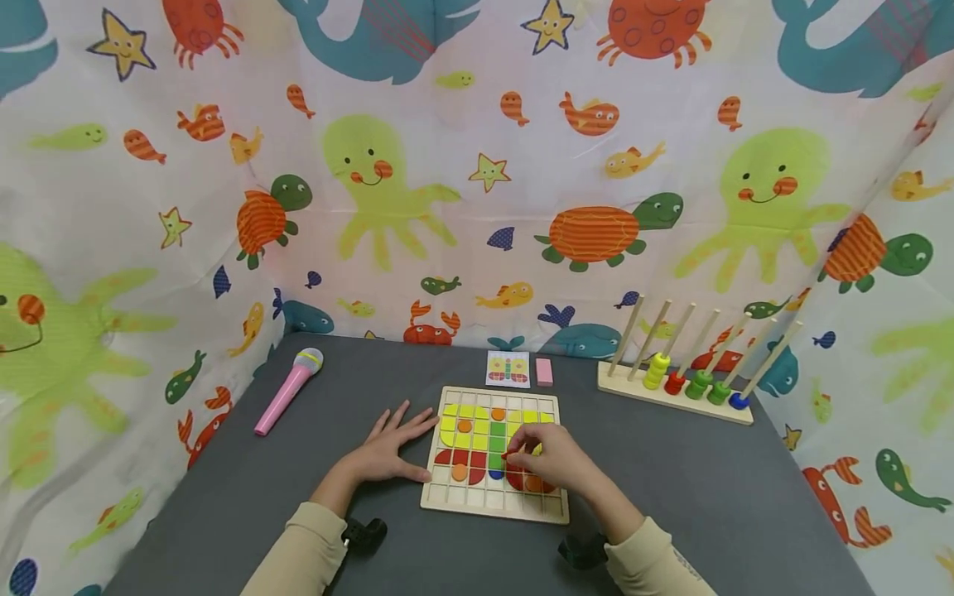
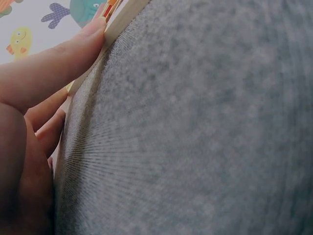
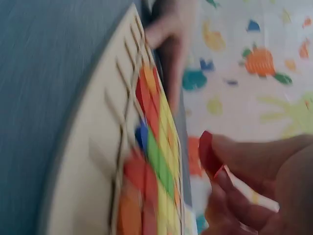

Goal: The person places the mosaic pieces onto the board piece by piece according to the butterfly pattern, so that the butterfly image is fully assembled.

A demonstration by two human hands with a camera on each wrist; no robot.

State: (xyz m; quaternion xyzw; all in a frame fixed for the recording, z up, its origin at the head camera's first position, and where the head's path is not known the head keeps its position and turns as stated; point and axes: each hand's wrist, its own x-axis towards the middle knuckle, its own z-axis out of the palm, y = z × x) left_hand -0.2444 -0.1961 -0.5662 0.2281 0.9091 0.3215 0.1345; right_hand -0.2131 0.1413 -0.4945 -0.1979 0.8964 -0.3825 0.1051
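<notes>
A wooden grid board (image 1: 495,513) lies on the table, its cells partly filled with flat coloured pieces. Yellow pieces (image 1: 468,411) cover the upper left and upper right, with a column of green pieces (image 1: 497,443) between them. Red pieces (image 1: 475,465) lie lower down, with orange discs (image 1: 459,473) among them and a blue piece (image 1: 496,474) under the green. My left hand (image 1: 382,453) spreads its fingers along the board's left edge, thumb near the lower corner. Over the board's right half, my right hand (image 1: 557,457) pinches a small red piece (image 3: 209,152) between thumb and fingertips.
Behind the board are a picture card (image 1: 508,369) and a pink block (image 1: 544,372). A wooden peg rack (image 1: 674,396) with coloured beads stands at the back right. A pink toy microphone (image 1: 289,391) lies to the left. A sea-animal cloth (image 1: 447,207) hangs around the grey table (image 1: 715,497).
</notes>
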